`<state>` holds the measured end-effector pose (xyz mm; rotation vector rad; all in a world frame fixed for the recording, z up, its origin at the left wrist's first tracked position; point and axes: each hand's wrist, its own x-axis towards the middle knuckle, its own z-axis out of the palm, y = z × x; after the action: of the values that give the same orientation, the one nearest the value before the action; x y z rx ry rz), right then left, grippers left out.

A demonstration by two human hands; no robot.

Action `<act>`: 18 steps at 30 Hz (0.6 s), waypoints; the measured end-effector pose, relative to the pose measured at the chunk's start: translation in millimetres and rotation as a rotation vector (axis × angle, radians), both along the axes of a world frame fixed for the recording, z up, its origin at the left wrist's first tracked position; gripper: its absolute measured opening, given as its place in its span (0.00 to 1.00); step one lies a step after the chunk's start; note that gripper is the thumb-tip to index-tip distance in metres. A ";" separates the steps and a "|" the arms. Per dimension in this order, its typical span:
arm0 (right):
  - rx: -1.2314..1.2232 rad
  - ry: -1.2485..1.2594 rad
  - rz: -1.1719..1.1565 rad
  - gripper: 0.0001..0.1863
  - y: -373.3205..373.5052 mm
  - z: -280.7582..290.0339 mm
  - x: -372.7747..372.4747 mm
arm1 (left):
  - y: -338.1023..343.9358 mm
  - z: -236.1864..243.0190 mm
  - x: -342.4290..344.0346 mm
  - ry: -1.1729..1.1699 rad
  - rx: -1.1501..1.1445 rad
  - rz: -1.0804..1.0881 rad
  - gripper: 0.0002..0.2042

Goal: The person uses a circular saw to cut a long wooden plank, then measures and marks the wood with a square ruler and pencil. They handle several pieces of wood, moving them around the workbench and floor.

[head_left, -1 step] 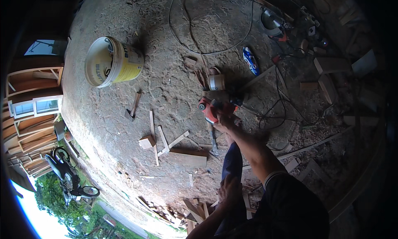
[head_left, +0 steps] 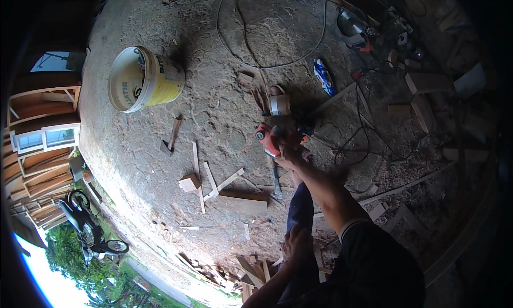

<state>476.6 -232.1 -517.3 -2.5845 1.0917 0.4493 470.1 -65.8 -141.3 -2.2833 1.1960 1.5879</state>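
My right hand (head_left: 288, 157) is wrapped round the handle of a red power tool with a round black knob, which looks like an electric hand planer (head_left: 271, 141). The planer is low over the dirt floor; whether it touches anything beneath is hidden. Just beyond it sits a pale round block or tin (head_left: 279, 105), its kind unclear. A tool with a flat metal end, perhaps a chisel or hatchet (head_left: 276, 184), lies on the near side of the planer. My left hand (head_left: 295, 243) rests on my dark-trousered leg (head_left: 300, 209), fingers spread along it, holding nothing.
A yellow-and-white bucket (head_left: 165, 81) and a hatchet (head_left: 172, 137) are at left. Wood strips and a plank (head_left: 243, 203) lie nearer. To the right are a blue-and-white packet (head_left: 324, 77), a circular saw (head_left: 351, 30), tangled cords (head_left: 368, 139) and timber offcuts (head_left: 425, 84).
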 end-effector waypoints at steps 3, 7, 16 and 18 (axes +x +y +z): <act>-0.015 -0.188 -0.242 0.21 -12.4 -2.7 11.2 | -3.9 1.4 4.4 0.027 0.045 0.003 0.18; 0.116 -0.231 -0.372 0.25 -39.0 5.4 20.1 | -11.0 -5.2 8.0 0.036 -0.013 0.020 0.18; 0.515 -0.166 -0.630 0.36 -71.6 29.6 22.4 | -23.4 -6.8 20.9 0.071 0.049 0.030 0.19; 0.600 -0.167 -0.614 0.38 -67.6 31.4 19.1 | -27.1 -8.8 22.1 0.071 0.052 0.006 0.19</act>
<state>495.6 -299.8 -485.9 -1.6419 1.3549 0.3294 492.2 -92.9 -150.1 -2.2183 1.1504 1.6955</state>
